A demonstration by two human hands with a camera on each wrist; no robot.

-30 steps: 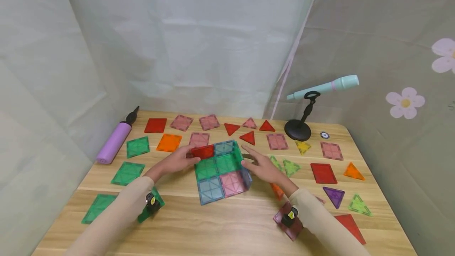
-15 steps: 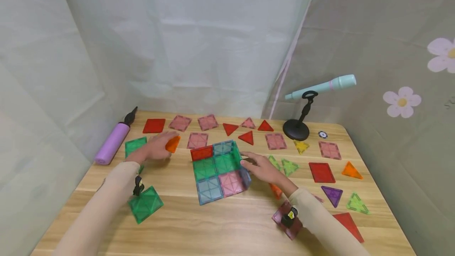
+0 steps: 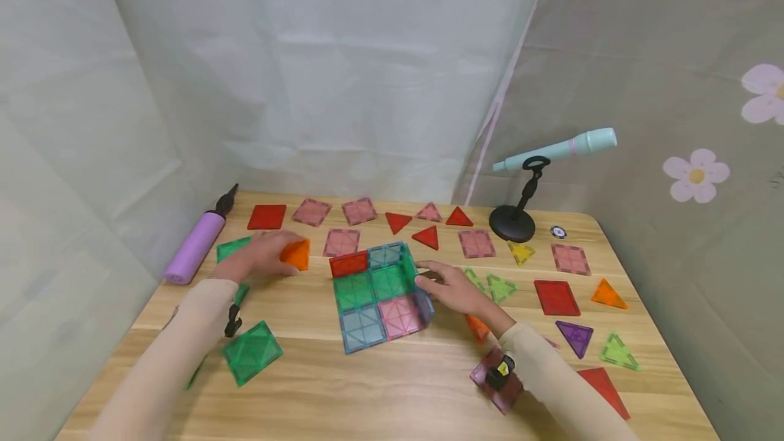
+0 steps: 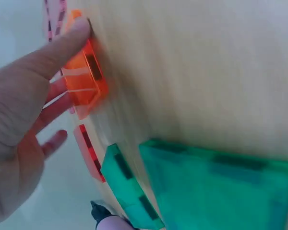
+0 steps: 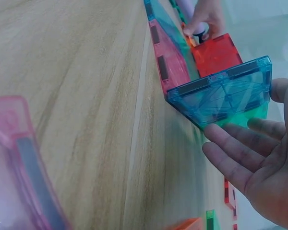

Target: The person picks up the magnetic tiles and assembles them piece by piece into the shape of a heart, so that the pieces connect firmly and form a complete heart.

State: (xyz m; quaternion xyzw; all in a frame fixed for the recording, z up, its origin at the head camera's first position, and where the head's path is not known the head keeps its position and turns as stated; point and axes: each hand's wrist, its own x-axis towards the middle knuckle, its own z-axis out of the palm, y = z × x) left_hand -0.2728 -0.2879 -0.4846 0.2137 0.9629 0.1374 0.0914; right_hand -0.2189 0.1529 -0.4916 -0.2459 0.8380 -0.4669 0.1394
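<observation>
My left hand (image 3: 263,254) pinches an orange square magnetic tile (image 3: 297,255) between thumb and fingers; the tile stands tilted up in the left wrist view. To its right sits a shallow box of magnetic tiles, with a green, blue and pink floor (image 3: 401,315). A red wall tile (image 3: 349,265) and a clear blue one (image 3: 385,255) form the back; a green wall (image 3: 408,265) and a blue wall (image 5: 230,88) stand on the right side. My right hand (image 5: 269,158) rests against that right side, thumb by the upper edge, fingers loosely extended.
Green square tiles (image 3: 252,352) lie left, partly under my forearm. Pink squares (image 3: 341,242) and red triangles (image 3: 425,237) lie behind the box. More tiles, such as a red square (image 3: 556,298), spread right. A purple pump (image 3: 196,247) and a black microphone stand (image 3: 513,223) flank the back.
My left hand has left the box's red back wall, moved left and picked up the orange square from the table, tilting it up. The right hand has stayed at the box.
</observation>
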